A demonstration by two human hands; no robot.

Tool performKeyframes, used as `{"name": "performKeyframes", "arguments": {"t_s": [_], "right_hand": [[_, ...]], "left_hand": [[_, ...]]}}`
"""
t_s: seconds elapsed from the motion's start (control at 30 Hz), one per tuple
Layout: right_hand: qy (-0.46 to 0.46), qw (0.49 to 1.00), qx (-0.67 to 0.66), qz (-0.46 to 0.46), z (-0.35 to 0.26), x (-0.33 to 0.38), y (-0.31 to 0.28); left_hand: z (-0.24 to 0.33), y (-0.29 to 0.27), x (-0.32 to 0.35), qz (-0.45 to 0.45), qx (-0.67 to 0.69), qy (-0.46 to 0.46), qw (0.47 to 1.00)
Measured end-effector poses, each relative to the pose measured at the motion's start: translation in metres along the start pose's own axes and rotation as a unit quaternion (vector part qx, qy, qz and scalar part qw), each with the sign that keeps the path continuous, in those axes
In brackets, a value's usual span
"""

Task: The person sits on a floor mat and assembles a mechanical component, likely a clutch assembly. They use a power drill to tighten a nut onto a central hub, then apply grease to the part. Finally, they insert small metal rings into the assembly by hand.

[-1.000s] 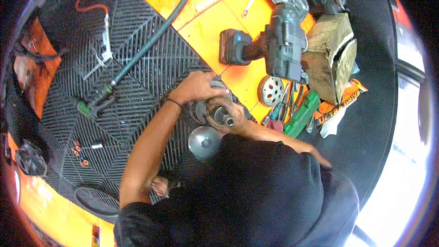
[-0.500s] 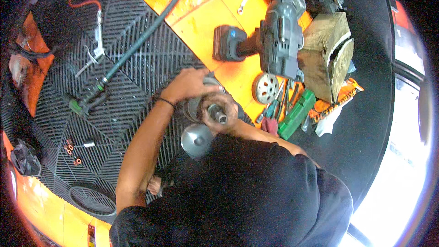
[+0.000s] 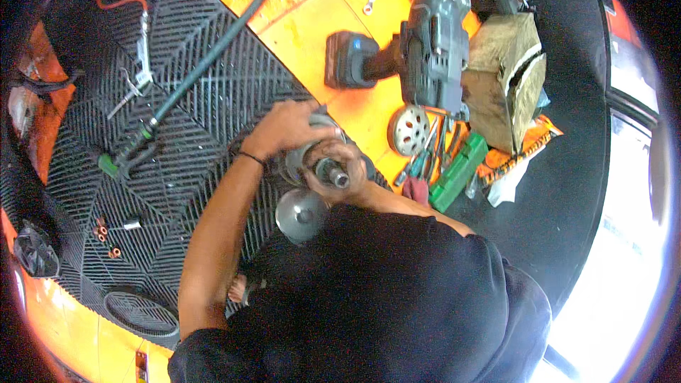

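My left hand (image 3: 284, 130) reaches over the far rim of a round metal pulley assembly (image 3: 292, 163), its fingers curled on the edge. My right hand (image 3: 352, 174) is wrapped round the same assembly, close to its central hollow shaft (image 3: 339, 179), which points up toward me. The right hand is somewhat blurred, and the underside of the assembly is hidden. Just nearer to me, a shiny cone-shaped metal disc (image 3: 301, 214) lies partly behind my dark shirt.
A cordless impact wrench (image 3: 433, 50), a wooden block (image 3: 500, 78), a holed metal drum (image 3: 409, 130), hand tools and a green case (image 3: 460, 172) sit to the right. Leftward on the black mat are an air blow gun (image 3: 142, 71), a hose (image 3: 206, 64), copper-coloured rollers (image 3: 103, 230) and a belt (image 3: 142, 314).
The whole view has shifted slightly, so everything sits a little further left. Both hands stay on the pulley assembly; the fingers of the right have moved slightly around the shaft.
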State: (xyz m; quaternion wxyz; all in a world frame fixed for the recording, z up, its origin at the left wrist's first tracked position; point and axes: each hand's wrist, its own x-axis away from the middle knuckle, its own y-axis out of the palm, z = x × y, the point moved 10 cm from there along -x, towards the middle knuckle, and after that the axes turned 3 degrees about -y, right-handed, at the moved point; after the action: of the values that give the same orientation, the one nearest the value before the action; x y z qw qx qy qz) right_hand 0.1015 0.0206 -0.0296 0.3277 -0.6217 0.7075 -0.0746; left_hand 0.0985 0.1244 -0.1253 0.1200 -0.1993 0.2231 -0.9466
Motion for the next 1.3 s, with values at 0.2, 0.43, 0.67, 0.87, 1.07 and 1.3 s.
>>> {"name": "performKeyframes", "arguments": {"t_s": [0.2, 0.43, 0.67, 0.87, 1.07, 1.3], "right_hand": [[0.233, 0.953, 0.063, 0.184, 0.049, 0.024, -0.123], [0.301, 0.908, 0.010, 0.292, 0.119, -0.051, -0.109], [0.257, 0.927, 0.114, 0.246, 0.088, -0.035, -0.124], [0.374, 0.786, 0.460, -0.175, 0.139, 0.001, -0.097], [0.283, 0.864, 0.383, -0.163, 0.213, 0.036, -0.146], [0.272, 0.852, 0.372, -0.249, 0.139, -0.017, -0.145]], "left_hand": [[0.002, -0.001, 0.003, -0.007, 0.006, -0.011, 1.000], [0.001, 0.000, 0.003, 0.000, 0.027, 0.006, 1.000], [-0.005, 0.003, 0.005, 0.008, 0.002, 0.001, 1.000], [0.001, -0.004, 0.008, 0.010, -0.001, -0.003, 1.000], [0.007, -0.004, 0.002, 0.001, 0.021, 0.025, 0.999], [-0.002, -0.003, 0.008, 0.018, 0.014, 0.022, 1.000]]}}
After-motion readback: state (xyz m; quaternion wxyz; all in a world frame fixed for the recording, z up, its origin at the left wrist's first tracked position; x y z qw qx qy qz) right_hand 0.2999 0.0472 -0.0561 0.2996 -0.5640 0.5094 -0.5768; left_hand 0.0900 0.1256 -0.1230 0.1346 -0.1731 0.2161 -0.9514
